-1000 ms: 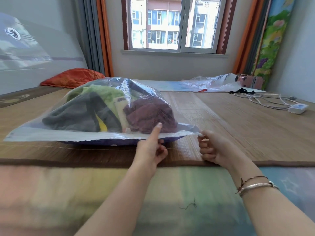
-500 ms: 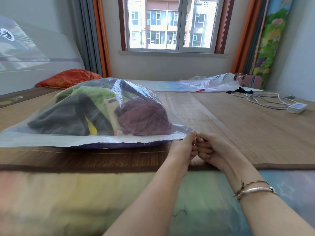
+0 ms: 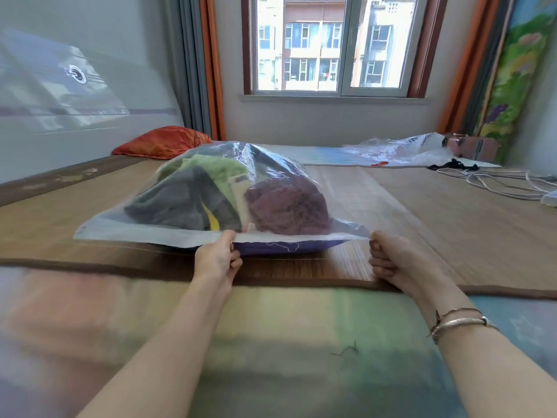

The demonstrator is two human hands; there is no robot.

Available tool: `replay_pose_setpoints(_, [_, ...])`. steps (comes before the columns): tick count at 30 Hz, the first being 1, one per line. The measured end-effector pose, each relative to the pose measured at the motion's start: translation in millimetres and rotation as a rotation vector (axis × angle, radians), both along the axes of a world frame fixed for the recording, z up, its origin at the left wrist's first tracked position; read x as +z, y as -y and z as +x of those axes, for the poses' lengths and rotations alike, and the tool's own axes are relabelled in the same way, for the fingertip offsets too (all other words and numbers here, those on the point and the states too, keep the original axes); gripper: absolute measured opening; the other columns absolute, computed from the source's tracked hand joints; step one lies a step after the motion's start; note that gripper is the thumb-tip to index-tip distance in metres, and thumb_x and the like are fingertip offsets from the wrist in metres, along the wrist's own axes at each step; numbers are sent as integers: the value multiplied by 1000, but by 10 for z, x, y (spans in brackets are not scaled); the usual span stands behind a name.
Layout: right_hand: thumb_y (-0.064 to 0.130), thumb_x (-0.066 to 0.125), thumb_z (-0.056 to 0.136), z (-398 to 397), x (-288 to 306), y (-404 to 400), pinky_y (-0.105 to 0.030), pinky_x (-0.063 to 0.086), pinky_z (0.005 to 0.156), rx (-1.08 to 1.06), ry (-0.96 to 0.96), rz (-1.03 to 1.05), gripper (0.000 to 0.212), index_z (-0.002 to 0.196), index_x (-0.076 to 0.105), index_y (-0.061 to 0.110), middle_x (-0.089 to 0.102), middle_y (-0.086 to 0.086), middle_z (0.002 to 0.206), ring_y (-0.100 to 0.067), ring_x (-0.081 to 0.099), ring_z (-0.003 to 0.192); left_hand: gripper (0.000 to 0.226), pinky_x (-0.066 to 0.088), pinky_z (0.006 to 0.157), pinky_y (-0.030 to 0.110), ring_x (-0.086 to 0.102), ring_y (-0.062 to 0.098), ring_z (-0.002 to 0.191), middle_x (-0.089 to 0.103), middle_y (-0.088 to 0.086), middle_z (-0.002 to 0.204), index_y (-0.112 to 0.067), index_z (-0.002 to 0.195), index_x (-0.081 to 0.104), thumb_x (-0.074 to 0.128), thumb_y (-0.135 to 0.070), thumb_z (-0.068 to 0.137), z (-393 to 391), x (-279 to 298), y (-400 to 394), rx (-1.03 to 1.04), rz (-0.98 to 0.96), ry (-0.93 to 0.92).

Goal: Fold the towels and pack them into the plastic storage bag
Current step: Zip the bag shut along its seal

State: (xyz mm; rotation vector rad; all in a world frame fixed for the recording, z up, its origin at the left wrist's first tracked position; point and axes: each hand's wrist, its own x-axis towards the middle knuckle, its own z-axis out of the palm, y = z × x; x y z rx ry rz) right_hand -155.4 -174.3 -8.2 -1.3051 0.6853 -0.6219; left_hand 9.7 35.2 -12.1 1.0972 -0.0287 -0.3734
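A clear plastic storage bag (image 3: 141, 229) lies on the bamboo mat (image 3: 437, 224), bulging with folded towels: a grey one (image 3: 177, 203), a green one (image 3: 217, 168) and a maroon one (image 3: 286, 203). The bag's white front edge faces me. My left hand (image 3: 218, 257) pinches that edge near its middle, thumb on top. My right hand (image 3: 391, 257) grips the edge's right corner with curled fingers. The strip between my hands is stretched flat.
An orange cushion (image 3: 159, 141) lies at the back left. A second crumpled plastic bag (image 3: 401, 149) sits at the back right, with white cables (image 3: 500, 184) and a black item (image 3: 455, 165) beside it. A colourful play mat (image 3: 271, 342) lies under my forearms.
My left hand has slid left along the bag's front edge, away from my right hand, which kept hold of the right corner. The view has shifted left.
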Motion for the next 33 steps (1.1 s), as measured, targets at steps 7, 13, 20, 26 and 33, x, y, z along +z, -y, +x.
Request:
replay_pose_setpoints(7, [30,57,93,58,27,-85,-14,19,32,-14,-80,-97,23,82,55,11,43,1,58,-6,34,37,28,46,63,22,47,11,61,46,0,66,-14,69,48,57,-22,94,-59,-14,-15,-11,73,81])
replay_pose_setpoints(13, [9,48,96,161,-55,-22,-12,19,27,-92,59,48,7,96,54,13,35,8,35,-1,28,27,27,43,60,20,46,10,57,48,-1,63,-13,65,51,61,-16,90,114,48,-319,106,92,36])
replay_pose_setpoints(20, [47,59,90,324,66,-643,-16,28,38,-19,214,368,39,81,48,11,45,-5,59,-12,37,46,32,44,59,25,43,12,52,44,-4,40,-14,63,50,57,-23,93,384,141,-866,110,146,6])
replay_pose_setpoints(26, [42,59,92,889,34,-1505,-14,22,31,235,55,312,44,74,56,2,47,-5,55,-9,39,37,34,44,59,26,44,13,49,40,-2,41,-11,61,51,57,-21,93,291,109,-781,84,111,-6])
replay_pose_setpoints(33, [12,44,97,1102,31,-1470,-13,14,27,131,207,313,32,66,48,4,36,-1,51,-3,25,27,9,44,60,22,40,7,39,42,-2,46,-8,81,58,60,-12,89,675,122,-1140,265,46,-64])
